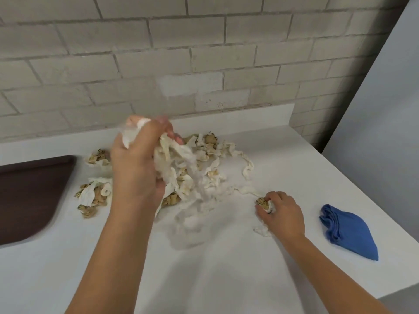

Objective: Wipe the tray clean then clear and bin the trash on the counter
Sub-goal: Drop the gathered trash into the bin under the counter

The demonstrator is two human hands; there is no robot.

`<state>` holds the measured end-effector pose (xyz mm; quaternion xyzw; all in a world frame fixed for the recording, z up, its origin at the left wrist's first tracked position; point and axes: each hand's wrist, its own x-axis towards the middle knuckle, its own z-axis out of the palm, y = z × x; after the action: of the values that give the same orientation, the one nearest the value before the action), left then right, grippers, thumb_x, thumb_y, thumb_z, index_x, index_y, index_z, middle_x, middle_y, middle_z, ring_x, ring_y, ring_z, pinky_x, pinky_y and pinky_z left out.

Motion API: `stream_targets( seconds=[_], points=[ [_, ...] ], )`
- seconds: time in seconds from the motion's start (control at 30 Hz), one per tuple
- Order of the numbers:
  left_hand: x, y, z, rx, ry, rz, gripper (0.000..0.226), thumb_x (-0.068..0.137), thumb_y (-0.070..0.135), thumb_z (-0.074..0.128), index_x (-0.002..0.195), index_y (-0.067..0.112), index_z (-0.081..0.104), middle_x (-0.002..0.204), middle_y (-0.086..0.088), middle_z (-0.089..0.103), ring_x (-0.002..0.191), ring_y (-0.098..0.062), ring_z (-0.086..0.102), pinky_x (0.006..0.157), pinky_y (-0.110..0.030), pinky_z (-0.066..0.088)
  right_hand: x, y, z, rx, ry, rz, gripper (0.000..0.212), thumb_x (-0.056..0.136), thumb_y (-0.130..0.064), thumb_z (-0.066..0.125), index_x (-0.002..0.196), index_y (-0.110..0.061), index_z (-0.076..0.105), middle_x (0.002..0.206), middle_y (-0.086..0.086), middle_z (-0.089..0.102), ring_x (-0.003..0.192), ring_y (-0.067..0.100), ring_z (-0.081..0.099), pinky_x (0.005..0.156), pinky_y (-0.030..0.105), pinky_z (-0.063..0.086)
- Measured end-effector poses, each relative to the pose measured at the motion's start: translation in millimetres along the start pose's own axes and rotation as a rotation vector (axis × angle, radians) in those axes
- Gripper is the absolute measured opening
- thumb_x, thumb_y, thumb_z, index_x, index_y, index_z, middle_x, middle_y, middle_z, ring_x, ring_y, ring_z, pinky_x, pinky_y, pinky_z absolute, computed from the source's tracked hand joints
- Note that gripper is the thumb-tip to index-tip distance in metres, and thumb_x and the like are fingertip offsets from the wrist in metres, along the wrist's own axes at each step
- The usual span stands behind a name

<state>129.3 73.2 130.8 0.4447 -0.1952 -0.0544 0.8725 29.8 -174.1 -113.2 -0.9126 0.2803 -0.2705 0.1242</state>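
Note:
A heap of crumpled white and brown-stained paper trash (pixel 204 164) lies on the white counter (pixel 226 257). My left hand (pixel 138 164) is raised above the counter and grips a bunch of that paper, with strands hanging down into the heap. My right hand (pixel 281 211) rests on the counter to the right and pinches a small stained paper wad (pixel 263 202). A dark brown tray (pixel 29 196) sits at the left edge of the view, partly cut off.
A folded blue cloth (pixel 349 232) lies on the counter right of my right hand. More stained paper scraps (pixel 90 198) lie between the tray and my left arm. A brick wall (pixel 204 53) backs the counter, whose right edge runs diagonally.

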Motion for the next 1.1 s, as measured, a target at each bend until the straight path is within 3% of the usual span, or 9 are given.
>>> stream_targets(
  seconds=[0.1,0.17,0.3,0.4,0.53,0.73,0.87,0.93,1.1],
  points=[
    [-49.4,-57.8,-37.2,0.583,0.144,0.129,0.018,0.083,0.011,0.067,0.088,0.026,0.058,0.081,0.013,0.064,0.069,0.005,0.059,0.059,-0.012,0.048,-0.9,0.3,-0.7,-0.007,-0.011,-0.016,0.026,0.069,-0.032,0.078,0.084,-0.017,0.063,0.078,0.002,0.062,0.067,0.025,0.055,0.051,0.032,0.045],
    [-82.4,-98.9,-71.3,0.916,0.044,0.176,0.021,0.084,0.03,0.063,0.105,0.031,0.061,0.095,0.019,0.062,0.082,0.01,0.056,0.07,-0.007,0.044,-3.3,-0.1,-1.4,0.015,-0.022,-0.017,0.026,0.068,-0.029,0.078,0.084,-0.018,0.061,0.076,0.0,0.06,0.068,0.024,0.054,0.051,0.032,0.044],
    [-120.7,-149.5,-117.9,1.474,-0.325,0.117,0.043,0.083,0.063,0.049,0.098,0.03,0.07,0.085,0.003,0.056,0.074,-0.017,0.057,0.065,-0.033,0.049,-5.2,-2.3,-3.3,0.07,-0.006,-0.029,0.025,0.069,-0.026,0.075,0.086,-0.017,0.06,0.078,0.0,0.06,0.071,0.024,0.055,0.055,0.031,0.045],
    [-126.8,-158.7,-116.6,1.678,-0.282,0.011,0.06,0.065,0.08,0.049,0.085,0.029,0.072,0.096,-0.006,0.057,0.101,-0.031,0.054,0.091,-0.057,0.039,-4.1,-2.1,-3.4,0.041,0.038,-0.114,0.024,0.071,-0.036,0.062,0.084,-0.016,0.06,0.076,-0.001,0.062,0.071,0.024,0.053,0.056,0.032,0.043],
    [-130.4,-164.2,-116.4,1.711,-0.303,-0.043,0.055,0.068,0.073,0.049,0.083,0.025,0.069,0.119,-0.014,0.057,0.115,-0.038,0.051,0.087,-0.054,0.045,-13.1,-3.4,-9.1,0.063,0.021,-0.127,0.024,0.07,-0.026,0.076,0.087,-0.015,0.062,0.083,0.002,0.063,0.073,0.026,0.057,0.058,0.034,0.047],
    [-145.3,-168.1,-109.5,1.596,-0.346,0.261,0.017,0.078,0.025,0.054,0.077,0.013,0.065,0.075,-0.005,0.06,0.06,-0.024,0.055,0.053,-0.032,0.05,-46.1,-4.7,-30.8,0.192,-0.046,-0.195,0.032,0.068,-0.023,0.081,0.091,-0.02,0.06,0.092,-0.002,0.06,0.067,0.016,0.059,0.05,0.026,0.049],
    [-171.5,-162.4,-65.5,1.384,-0.29,-0.061,0.033,0.077,0.022,0.062,0.109,0.025,0.062,0.091,0.011,0.067,0.073,-0.002,0.058,0.067,-0.012,0.045,-72.9,3.4,-67.9,0.671,-0.105,0.244,0.029,0.073,-0.012,0.076,0.084,-0.027,0.054,0.087,-0.013,0.059,0.077,-0.001,0.056,0.066,0.01,0.043],
    [-194.7,-164.4,-26.4,1.17,-0.254,-0.304,0.038,0.077,0.015,0.071,0.109,0.033,0.062,0.098,0.026,0.061,0.08,0.012,0.057,0.071,0.003,0.036,-88.8,14.4,-94.2,0.853,-0.094,0.381,0.026,0.076,-0.005,0.073,0.085,-0.019,0.053,0.08,-0.012,0.056,0.072,-0.005,0.053,0.066,0.007,0.041],
    [-269.3,-193.4,64.3,0.784,-0.385,-0.585,0.037,0.075,0.006,0.074,0.096,0.036,0.066,0.087,0.015,0.072,0.079,0.007,0.065,0.067,-0.004,0.045,-148.9,78.7,-153.9,1.088,-0.117,0.51,0.023,0.074,-0.019,0.074,0.082,-0.021,0.053,0.08,-0.004,0.056,0.071,0.003,0.054,0.068,0.014,0.044]
  ],
)
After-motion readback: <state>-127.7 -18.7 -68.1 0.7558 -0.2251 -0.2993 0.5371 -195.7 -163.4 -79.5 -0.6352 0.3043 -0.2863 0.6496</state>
